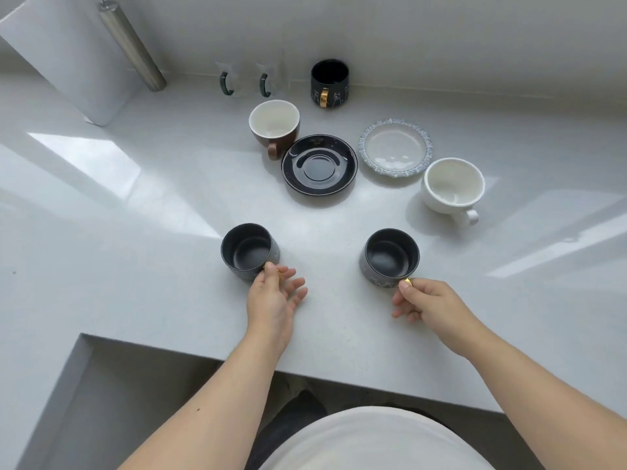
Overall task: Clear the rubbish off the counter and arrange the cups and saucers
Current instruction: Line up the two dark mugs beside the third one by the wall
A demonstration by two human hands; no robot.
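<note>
Two dark cups with gold handles stand on the white counter (152, 266). My left hand (271, 300) pinches the handle of the left dark cup (247, 251), its other fingers spread. My right hand (424, 305) pinches the handle of the right dark cup (390, 256). Behind them lie a black saucer (319, 164) and a blue-rimmed white saucer (395, 147). A brown cup (274, 125) stands left of the black saucer, a white cup (453, 184) stands at the right, and a third dark cup (329, 81) is by the wall.
Two clear glass mugs with dark handles (230, 79) (271, 79) stand by the back wall. A metal cylinder (132, 45) and a white board (68, 69) lean at the back left. The counter's front edge steps down into a recess (101, 401) at the lower left.
</note>
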